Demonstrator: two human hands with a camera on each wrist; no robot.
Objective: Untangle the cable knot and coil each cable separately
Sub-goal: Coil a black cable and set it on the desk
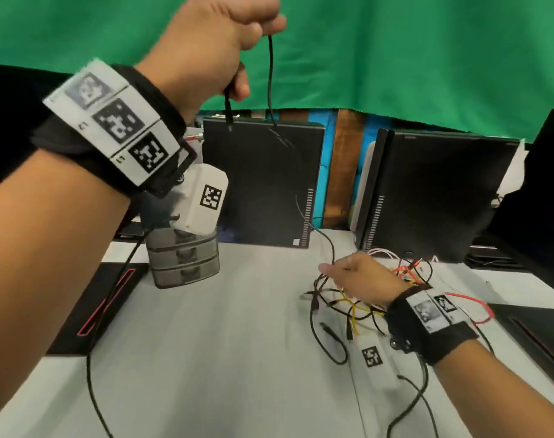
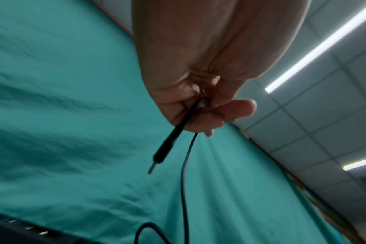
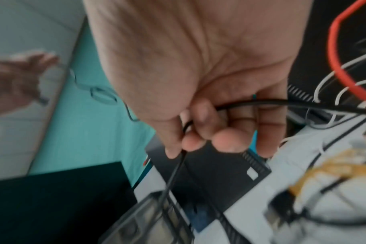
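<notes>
Head view: thin black cable (image 1: 271,77) leaves multicoloured knot (image 1: 360,298).

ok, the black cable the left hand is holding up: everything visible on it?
The black cable is thin, round and rubbery-looking. Its end is a slim black plug with a small metal tip, hanging below the raised left hand, which grips the cable in a fist. From there it drops in front of the green cloth and a black case, down to the right hand, whose fingers curl round it at the tangle on the table.

Open grey tabletop (image 1: 237,327) is left between the stacked translucent grey drawers (image 1: 184,260) and the multicoloured cable tangle (image 1: 357,298) (upright black computer cases (image 1: 259,184) behind).
</notes>
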